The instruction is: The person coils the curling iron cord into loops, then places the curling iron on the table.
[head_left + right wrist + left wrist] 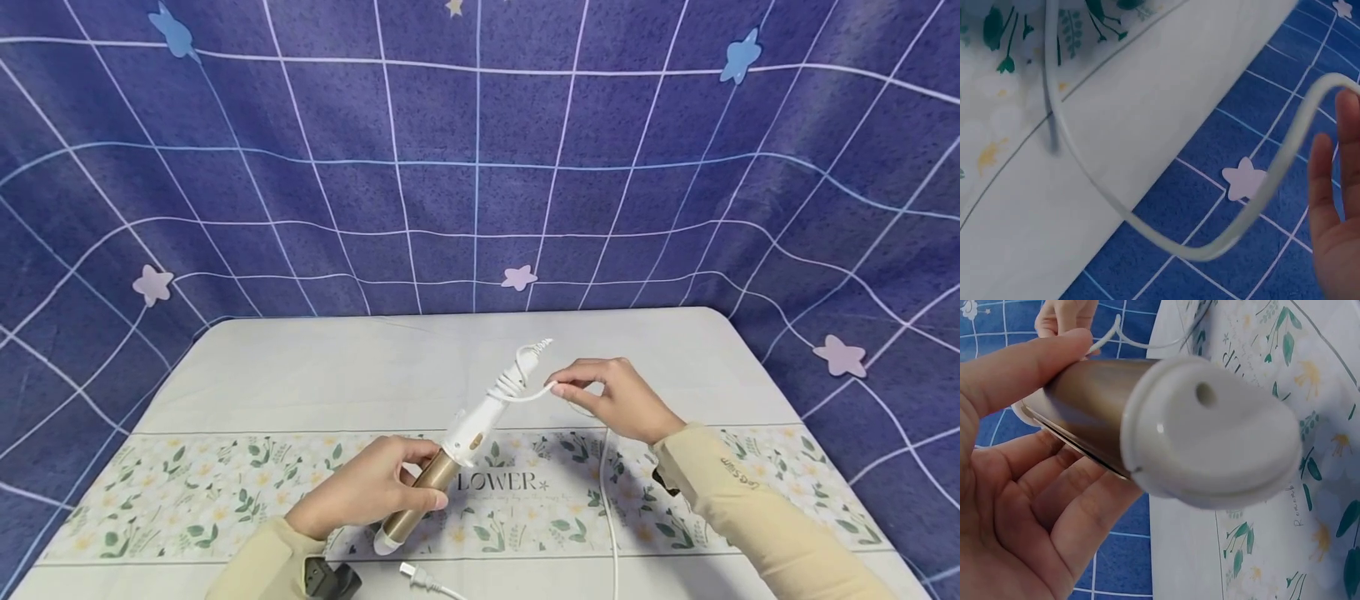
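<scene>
- Here's the curling iron (465, 437), slanting over the floral strip (187, 492) on the desk (337, 367), its white handle (489, 408) reaching past the strip's far edge.
- The left hand (378, 483), above the strip, grips the gold barrel (405, 518) between thumb and fingers.
- And the right hand (622, 404), just past the strip's far edge, pinches the white cord (532, 398); the right wrist view cuts that pinch off.
- The cord winds around the handle, runs to that hand, then drops across the strip.
- The plug (416, 575)? Just on the strip's near side, head view only!
- Left wrist view's exclusive: a small round hole in the white end cap (1235, 437).
- Right wrist view catches the cord's hanging bend before the blue curtain (1179, 212), beyond the strip.
</scene>
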Action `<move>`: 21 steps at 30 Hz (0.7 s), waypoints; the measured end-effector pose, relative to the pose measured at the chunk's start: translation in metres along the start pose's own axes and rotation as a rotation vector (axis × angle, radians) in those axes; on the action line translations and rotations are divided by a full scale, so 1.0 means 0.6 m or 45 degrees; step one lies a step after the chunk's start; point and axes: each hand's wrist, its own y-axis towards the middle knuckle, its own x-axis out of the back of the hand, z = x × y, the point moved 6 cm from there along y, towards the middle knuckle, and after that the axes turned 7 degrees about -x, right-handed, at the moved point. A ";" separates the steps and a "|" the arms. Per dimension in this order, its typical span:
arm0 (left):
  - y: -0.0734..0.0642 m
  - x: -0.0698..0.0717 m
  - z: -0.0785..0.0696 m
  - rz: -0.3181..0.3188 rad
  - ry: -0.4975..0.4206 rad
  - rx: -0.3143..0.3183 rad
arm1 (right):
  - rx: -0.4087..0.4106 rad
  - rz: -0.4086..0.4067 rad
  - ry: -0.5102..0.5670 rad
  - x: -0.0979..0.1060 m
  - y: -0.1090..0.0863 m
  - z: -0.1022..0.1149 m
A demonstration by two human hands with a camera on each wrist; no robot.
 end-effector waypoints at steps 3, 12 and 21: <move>0.000 0.001 0.000 -0.017 -0.012 0.018 | -0.007 -0.058 0.017 0.011 -0.003 0.008; 0.002 -0.001 -0.007 -0.039 -0.115 0.007 | -0.020 0.103 0.012 -0.009 -0.025 0.013; 0.006 -0.014 -0.018 0.048 -0.178 -0.087 | -0.014 0.268 0.092 -0.049 -0.028 -0.017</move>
